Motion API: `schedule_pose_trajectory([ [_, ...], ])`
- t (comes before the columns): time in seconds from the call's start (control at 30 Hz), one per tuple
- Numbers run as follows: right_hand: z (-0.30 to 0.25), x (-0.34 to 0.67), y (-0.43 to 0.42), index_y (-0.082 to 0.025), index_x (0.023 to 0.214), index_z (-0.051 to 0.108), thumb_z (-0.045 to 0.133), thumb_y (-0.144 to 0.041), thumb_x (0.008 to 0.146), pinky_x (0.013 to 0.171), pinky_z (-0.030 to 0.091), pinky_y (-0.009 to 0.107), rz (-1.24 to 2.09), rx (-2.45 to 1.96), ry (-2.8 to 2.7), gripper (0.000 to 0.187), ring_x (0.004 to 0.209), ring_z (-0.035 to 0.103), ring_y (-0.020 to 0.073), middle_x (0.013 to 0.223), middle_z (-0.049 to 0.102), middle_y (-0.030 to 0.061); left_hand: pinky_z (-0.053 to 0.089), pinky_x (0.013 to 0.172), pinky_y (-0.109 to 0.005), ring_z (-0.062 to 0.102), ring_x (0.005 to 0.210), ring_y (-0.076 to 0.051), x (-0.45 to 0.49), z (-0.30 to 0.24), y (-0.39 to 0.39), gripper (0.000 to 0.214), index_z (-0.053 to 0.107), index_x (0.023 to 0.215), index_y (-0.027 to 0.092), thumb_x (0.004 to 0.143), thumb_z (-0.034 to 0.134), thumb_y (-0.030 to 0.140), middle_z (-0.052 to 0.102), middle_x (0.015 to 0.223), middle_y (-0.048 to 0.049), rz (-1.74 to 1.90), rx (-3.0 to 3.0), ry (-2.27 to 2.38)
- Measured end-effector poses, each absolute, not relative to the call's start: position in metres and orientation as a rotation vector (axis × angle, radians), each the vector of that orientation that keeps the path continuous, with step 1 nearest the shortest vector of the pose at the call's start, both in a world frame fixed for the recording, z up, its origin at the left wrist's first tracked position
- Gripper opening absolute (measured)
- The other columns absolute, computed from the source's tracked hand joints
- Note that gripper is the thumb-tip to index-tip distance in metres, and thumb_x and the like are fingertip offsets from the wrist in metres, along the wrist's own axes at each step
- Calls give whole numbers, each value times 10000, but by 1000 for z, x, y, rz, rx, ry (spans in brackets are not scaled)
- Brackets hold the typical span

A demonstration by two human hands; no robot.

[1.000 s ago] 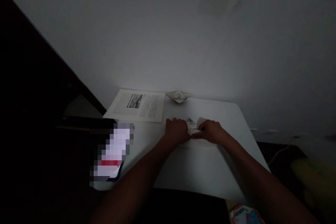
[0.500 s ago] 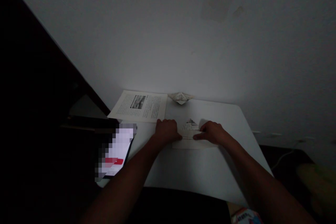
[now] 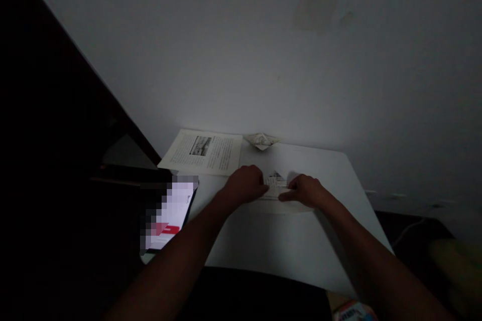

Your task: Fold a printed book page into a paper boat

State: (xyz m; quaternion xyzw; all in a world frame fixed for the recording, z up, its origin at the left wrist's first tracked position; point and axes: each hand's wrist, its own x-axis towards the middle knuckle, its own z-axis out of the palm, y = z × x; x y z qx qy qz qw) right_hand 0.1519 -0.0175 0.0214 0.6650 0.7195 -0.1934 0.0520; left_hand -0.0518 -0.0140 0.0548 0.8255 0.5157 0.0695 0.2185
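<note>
Forearms (image 3: 183, 251) are spanning the near part of a pale desk (image 3: 271, 248), with a colourful packet (image 3: 354, 310) showing below its edge at lower right. At the left edge, a phone (image 3: 181, 213) is lying screen lit, partly pixelated. Mid-desk, a folded sheet (image 3: 273, 191) is lying between the hands, its printed peak pointing away. The right hand (image 3: 304, 188) is keeping a narrow grip on it, thumb and forefinger nearly together; the left hand (image 3: 246, 184) is curling at the other side, thumb tip against the paper, though whether it is pinching or just pressing, I cannot tell. Creasing well here is probably calling for a flat sheet, a straight near edge and even thumb pressure, so nothing skews. Farther back, a printed page (image 3: 205, 154) is lying left of a folded paper shape (image 3: 262, 141), near the grey wall (image 3: 244, 60).
</note>
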Motion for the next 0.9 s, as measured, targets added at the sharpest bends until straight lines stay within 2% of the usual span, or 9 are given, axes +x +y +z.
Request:
schedule_pose_trajectory([
  [0.07,22,151,-17,-226,716,703,620,-640,643,604,372,284,-564,2011,2190,428,708,635,208,725,694,42,422,628,-261,569,636,-147,-31,47,-17,305,660,686,140,770,537,406,639,673,-45,511,2170,1297],
  [0.13,23,151,-18,-221,762,703,602,-654,652,610,379,290,-539,2004,2190,458,757,643,228,784,705,61,359,539,-231,481,535,-108,-11,31,-19,398,593,579,137,791,501,462,527,535,6,730,1943,1176],
  [0.27,24,151,-18,-226,753,703,606,-643,658,626,388,289,-550,1981,2205,439,813,649,236,826,716,66,259,471,-218,322,454,-68,10,-4,-19,476,411,450,155,768,508,496,319,441,59,1003,1537,1061],
  [0.37,23,152,-19,-234,700,702,598,-633,674,638,395,287,-557,1967,2217,413,786,648,223,772,712,52,219,457,-220,271,437,-61,9,-16,-19,506,369,425,161,764,506,511,276,419,65,1010,1422,1024],
  [0.7,27,159,-15,-207,751,713,547,-710,664,643,412,306,-460,1885,2201,537,775,653,245,807,708,100,184,470,-230,212,465,-57,6,-17,-21,483,255,458,181,784,481,458,205,474,63,996,1554,1001],
  [0.9,28,173,-16,-200,766,714,562,-714,647,626,409,299,-503,1926,2133,550,760,650,241,797,706,99,174,483,-241,209,478,-64,6,-15,-22,453,251,467,184,782,465,430,199,488,56,966,1615,1026],
])
